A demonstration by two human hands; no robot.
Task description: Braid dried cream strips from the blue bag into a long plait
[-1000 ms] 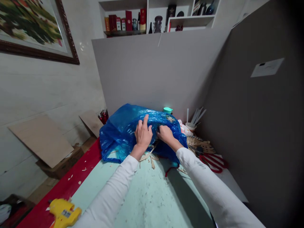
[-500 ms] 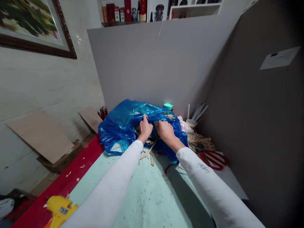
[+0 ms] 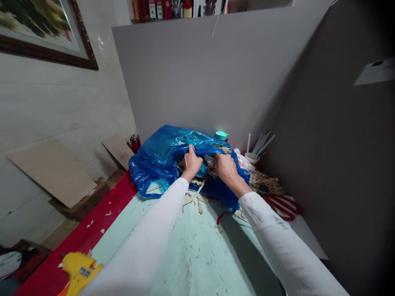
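- Head view: I have both bare hands on the blue plastic bag, which lies slumped at the far end of the pale green tabletop, against the grey panel.
- On my left side, the left hand pinches the bag's edge between thumb and curled fingers.
- Just beside it, the right hand is curled closed on the edge across the opening; its fingertips are hidden from me.
- Between the two hands the mouth gapes, and I can make out pale stuff inside.
- Dry, pale strips spill from the opening onto the tabletop.
- To the right of the bag I see a cup of white sticks and some red-handled scissors.
- Near left, a yellow glue gun lies well apart from the hands.
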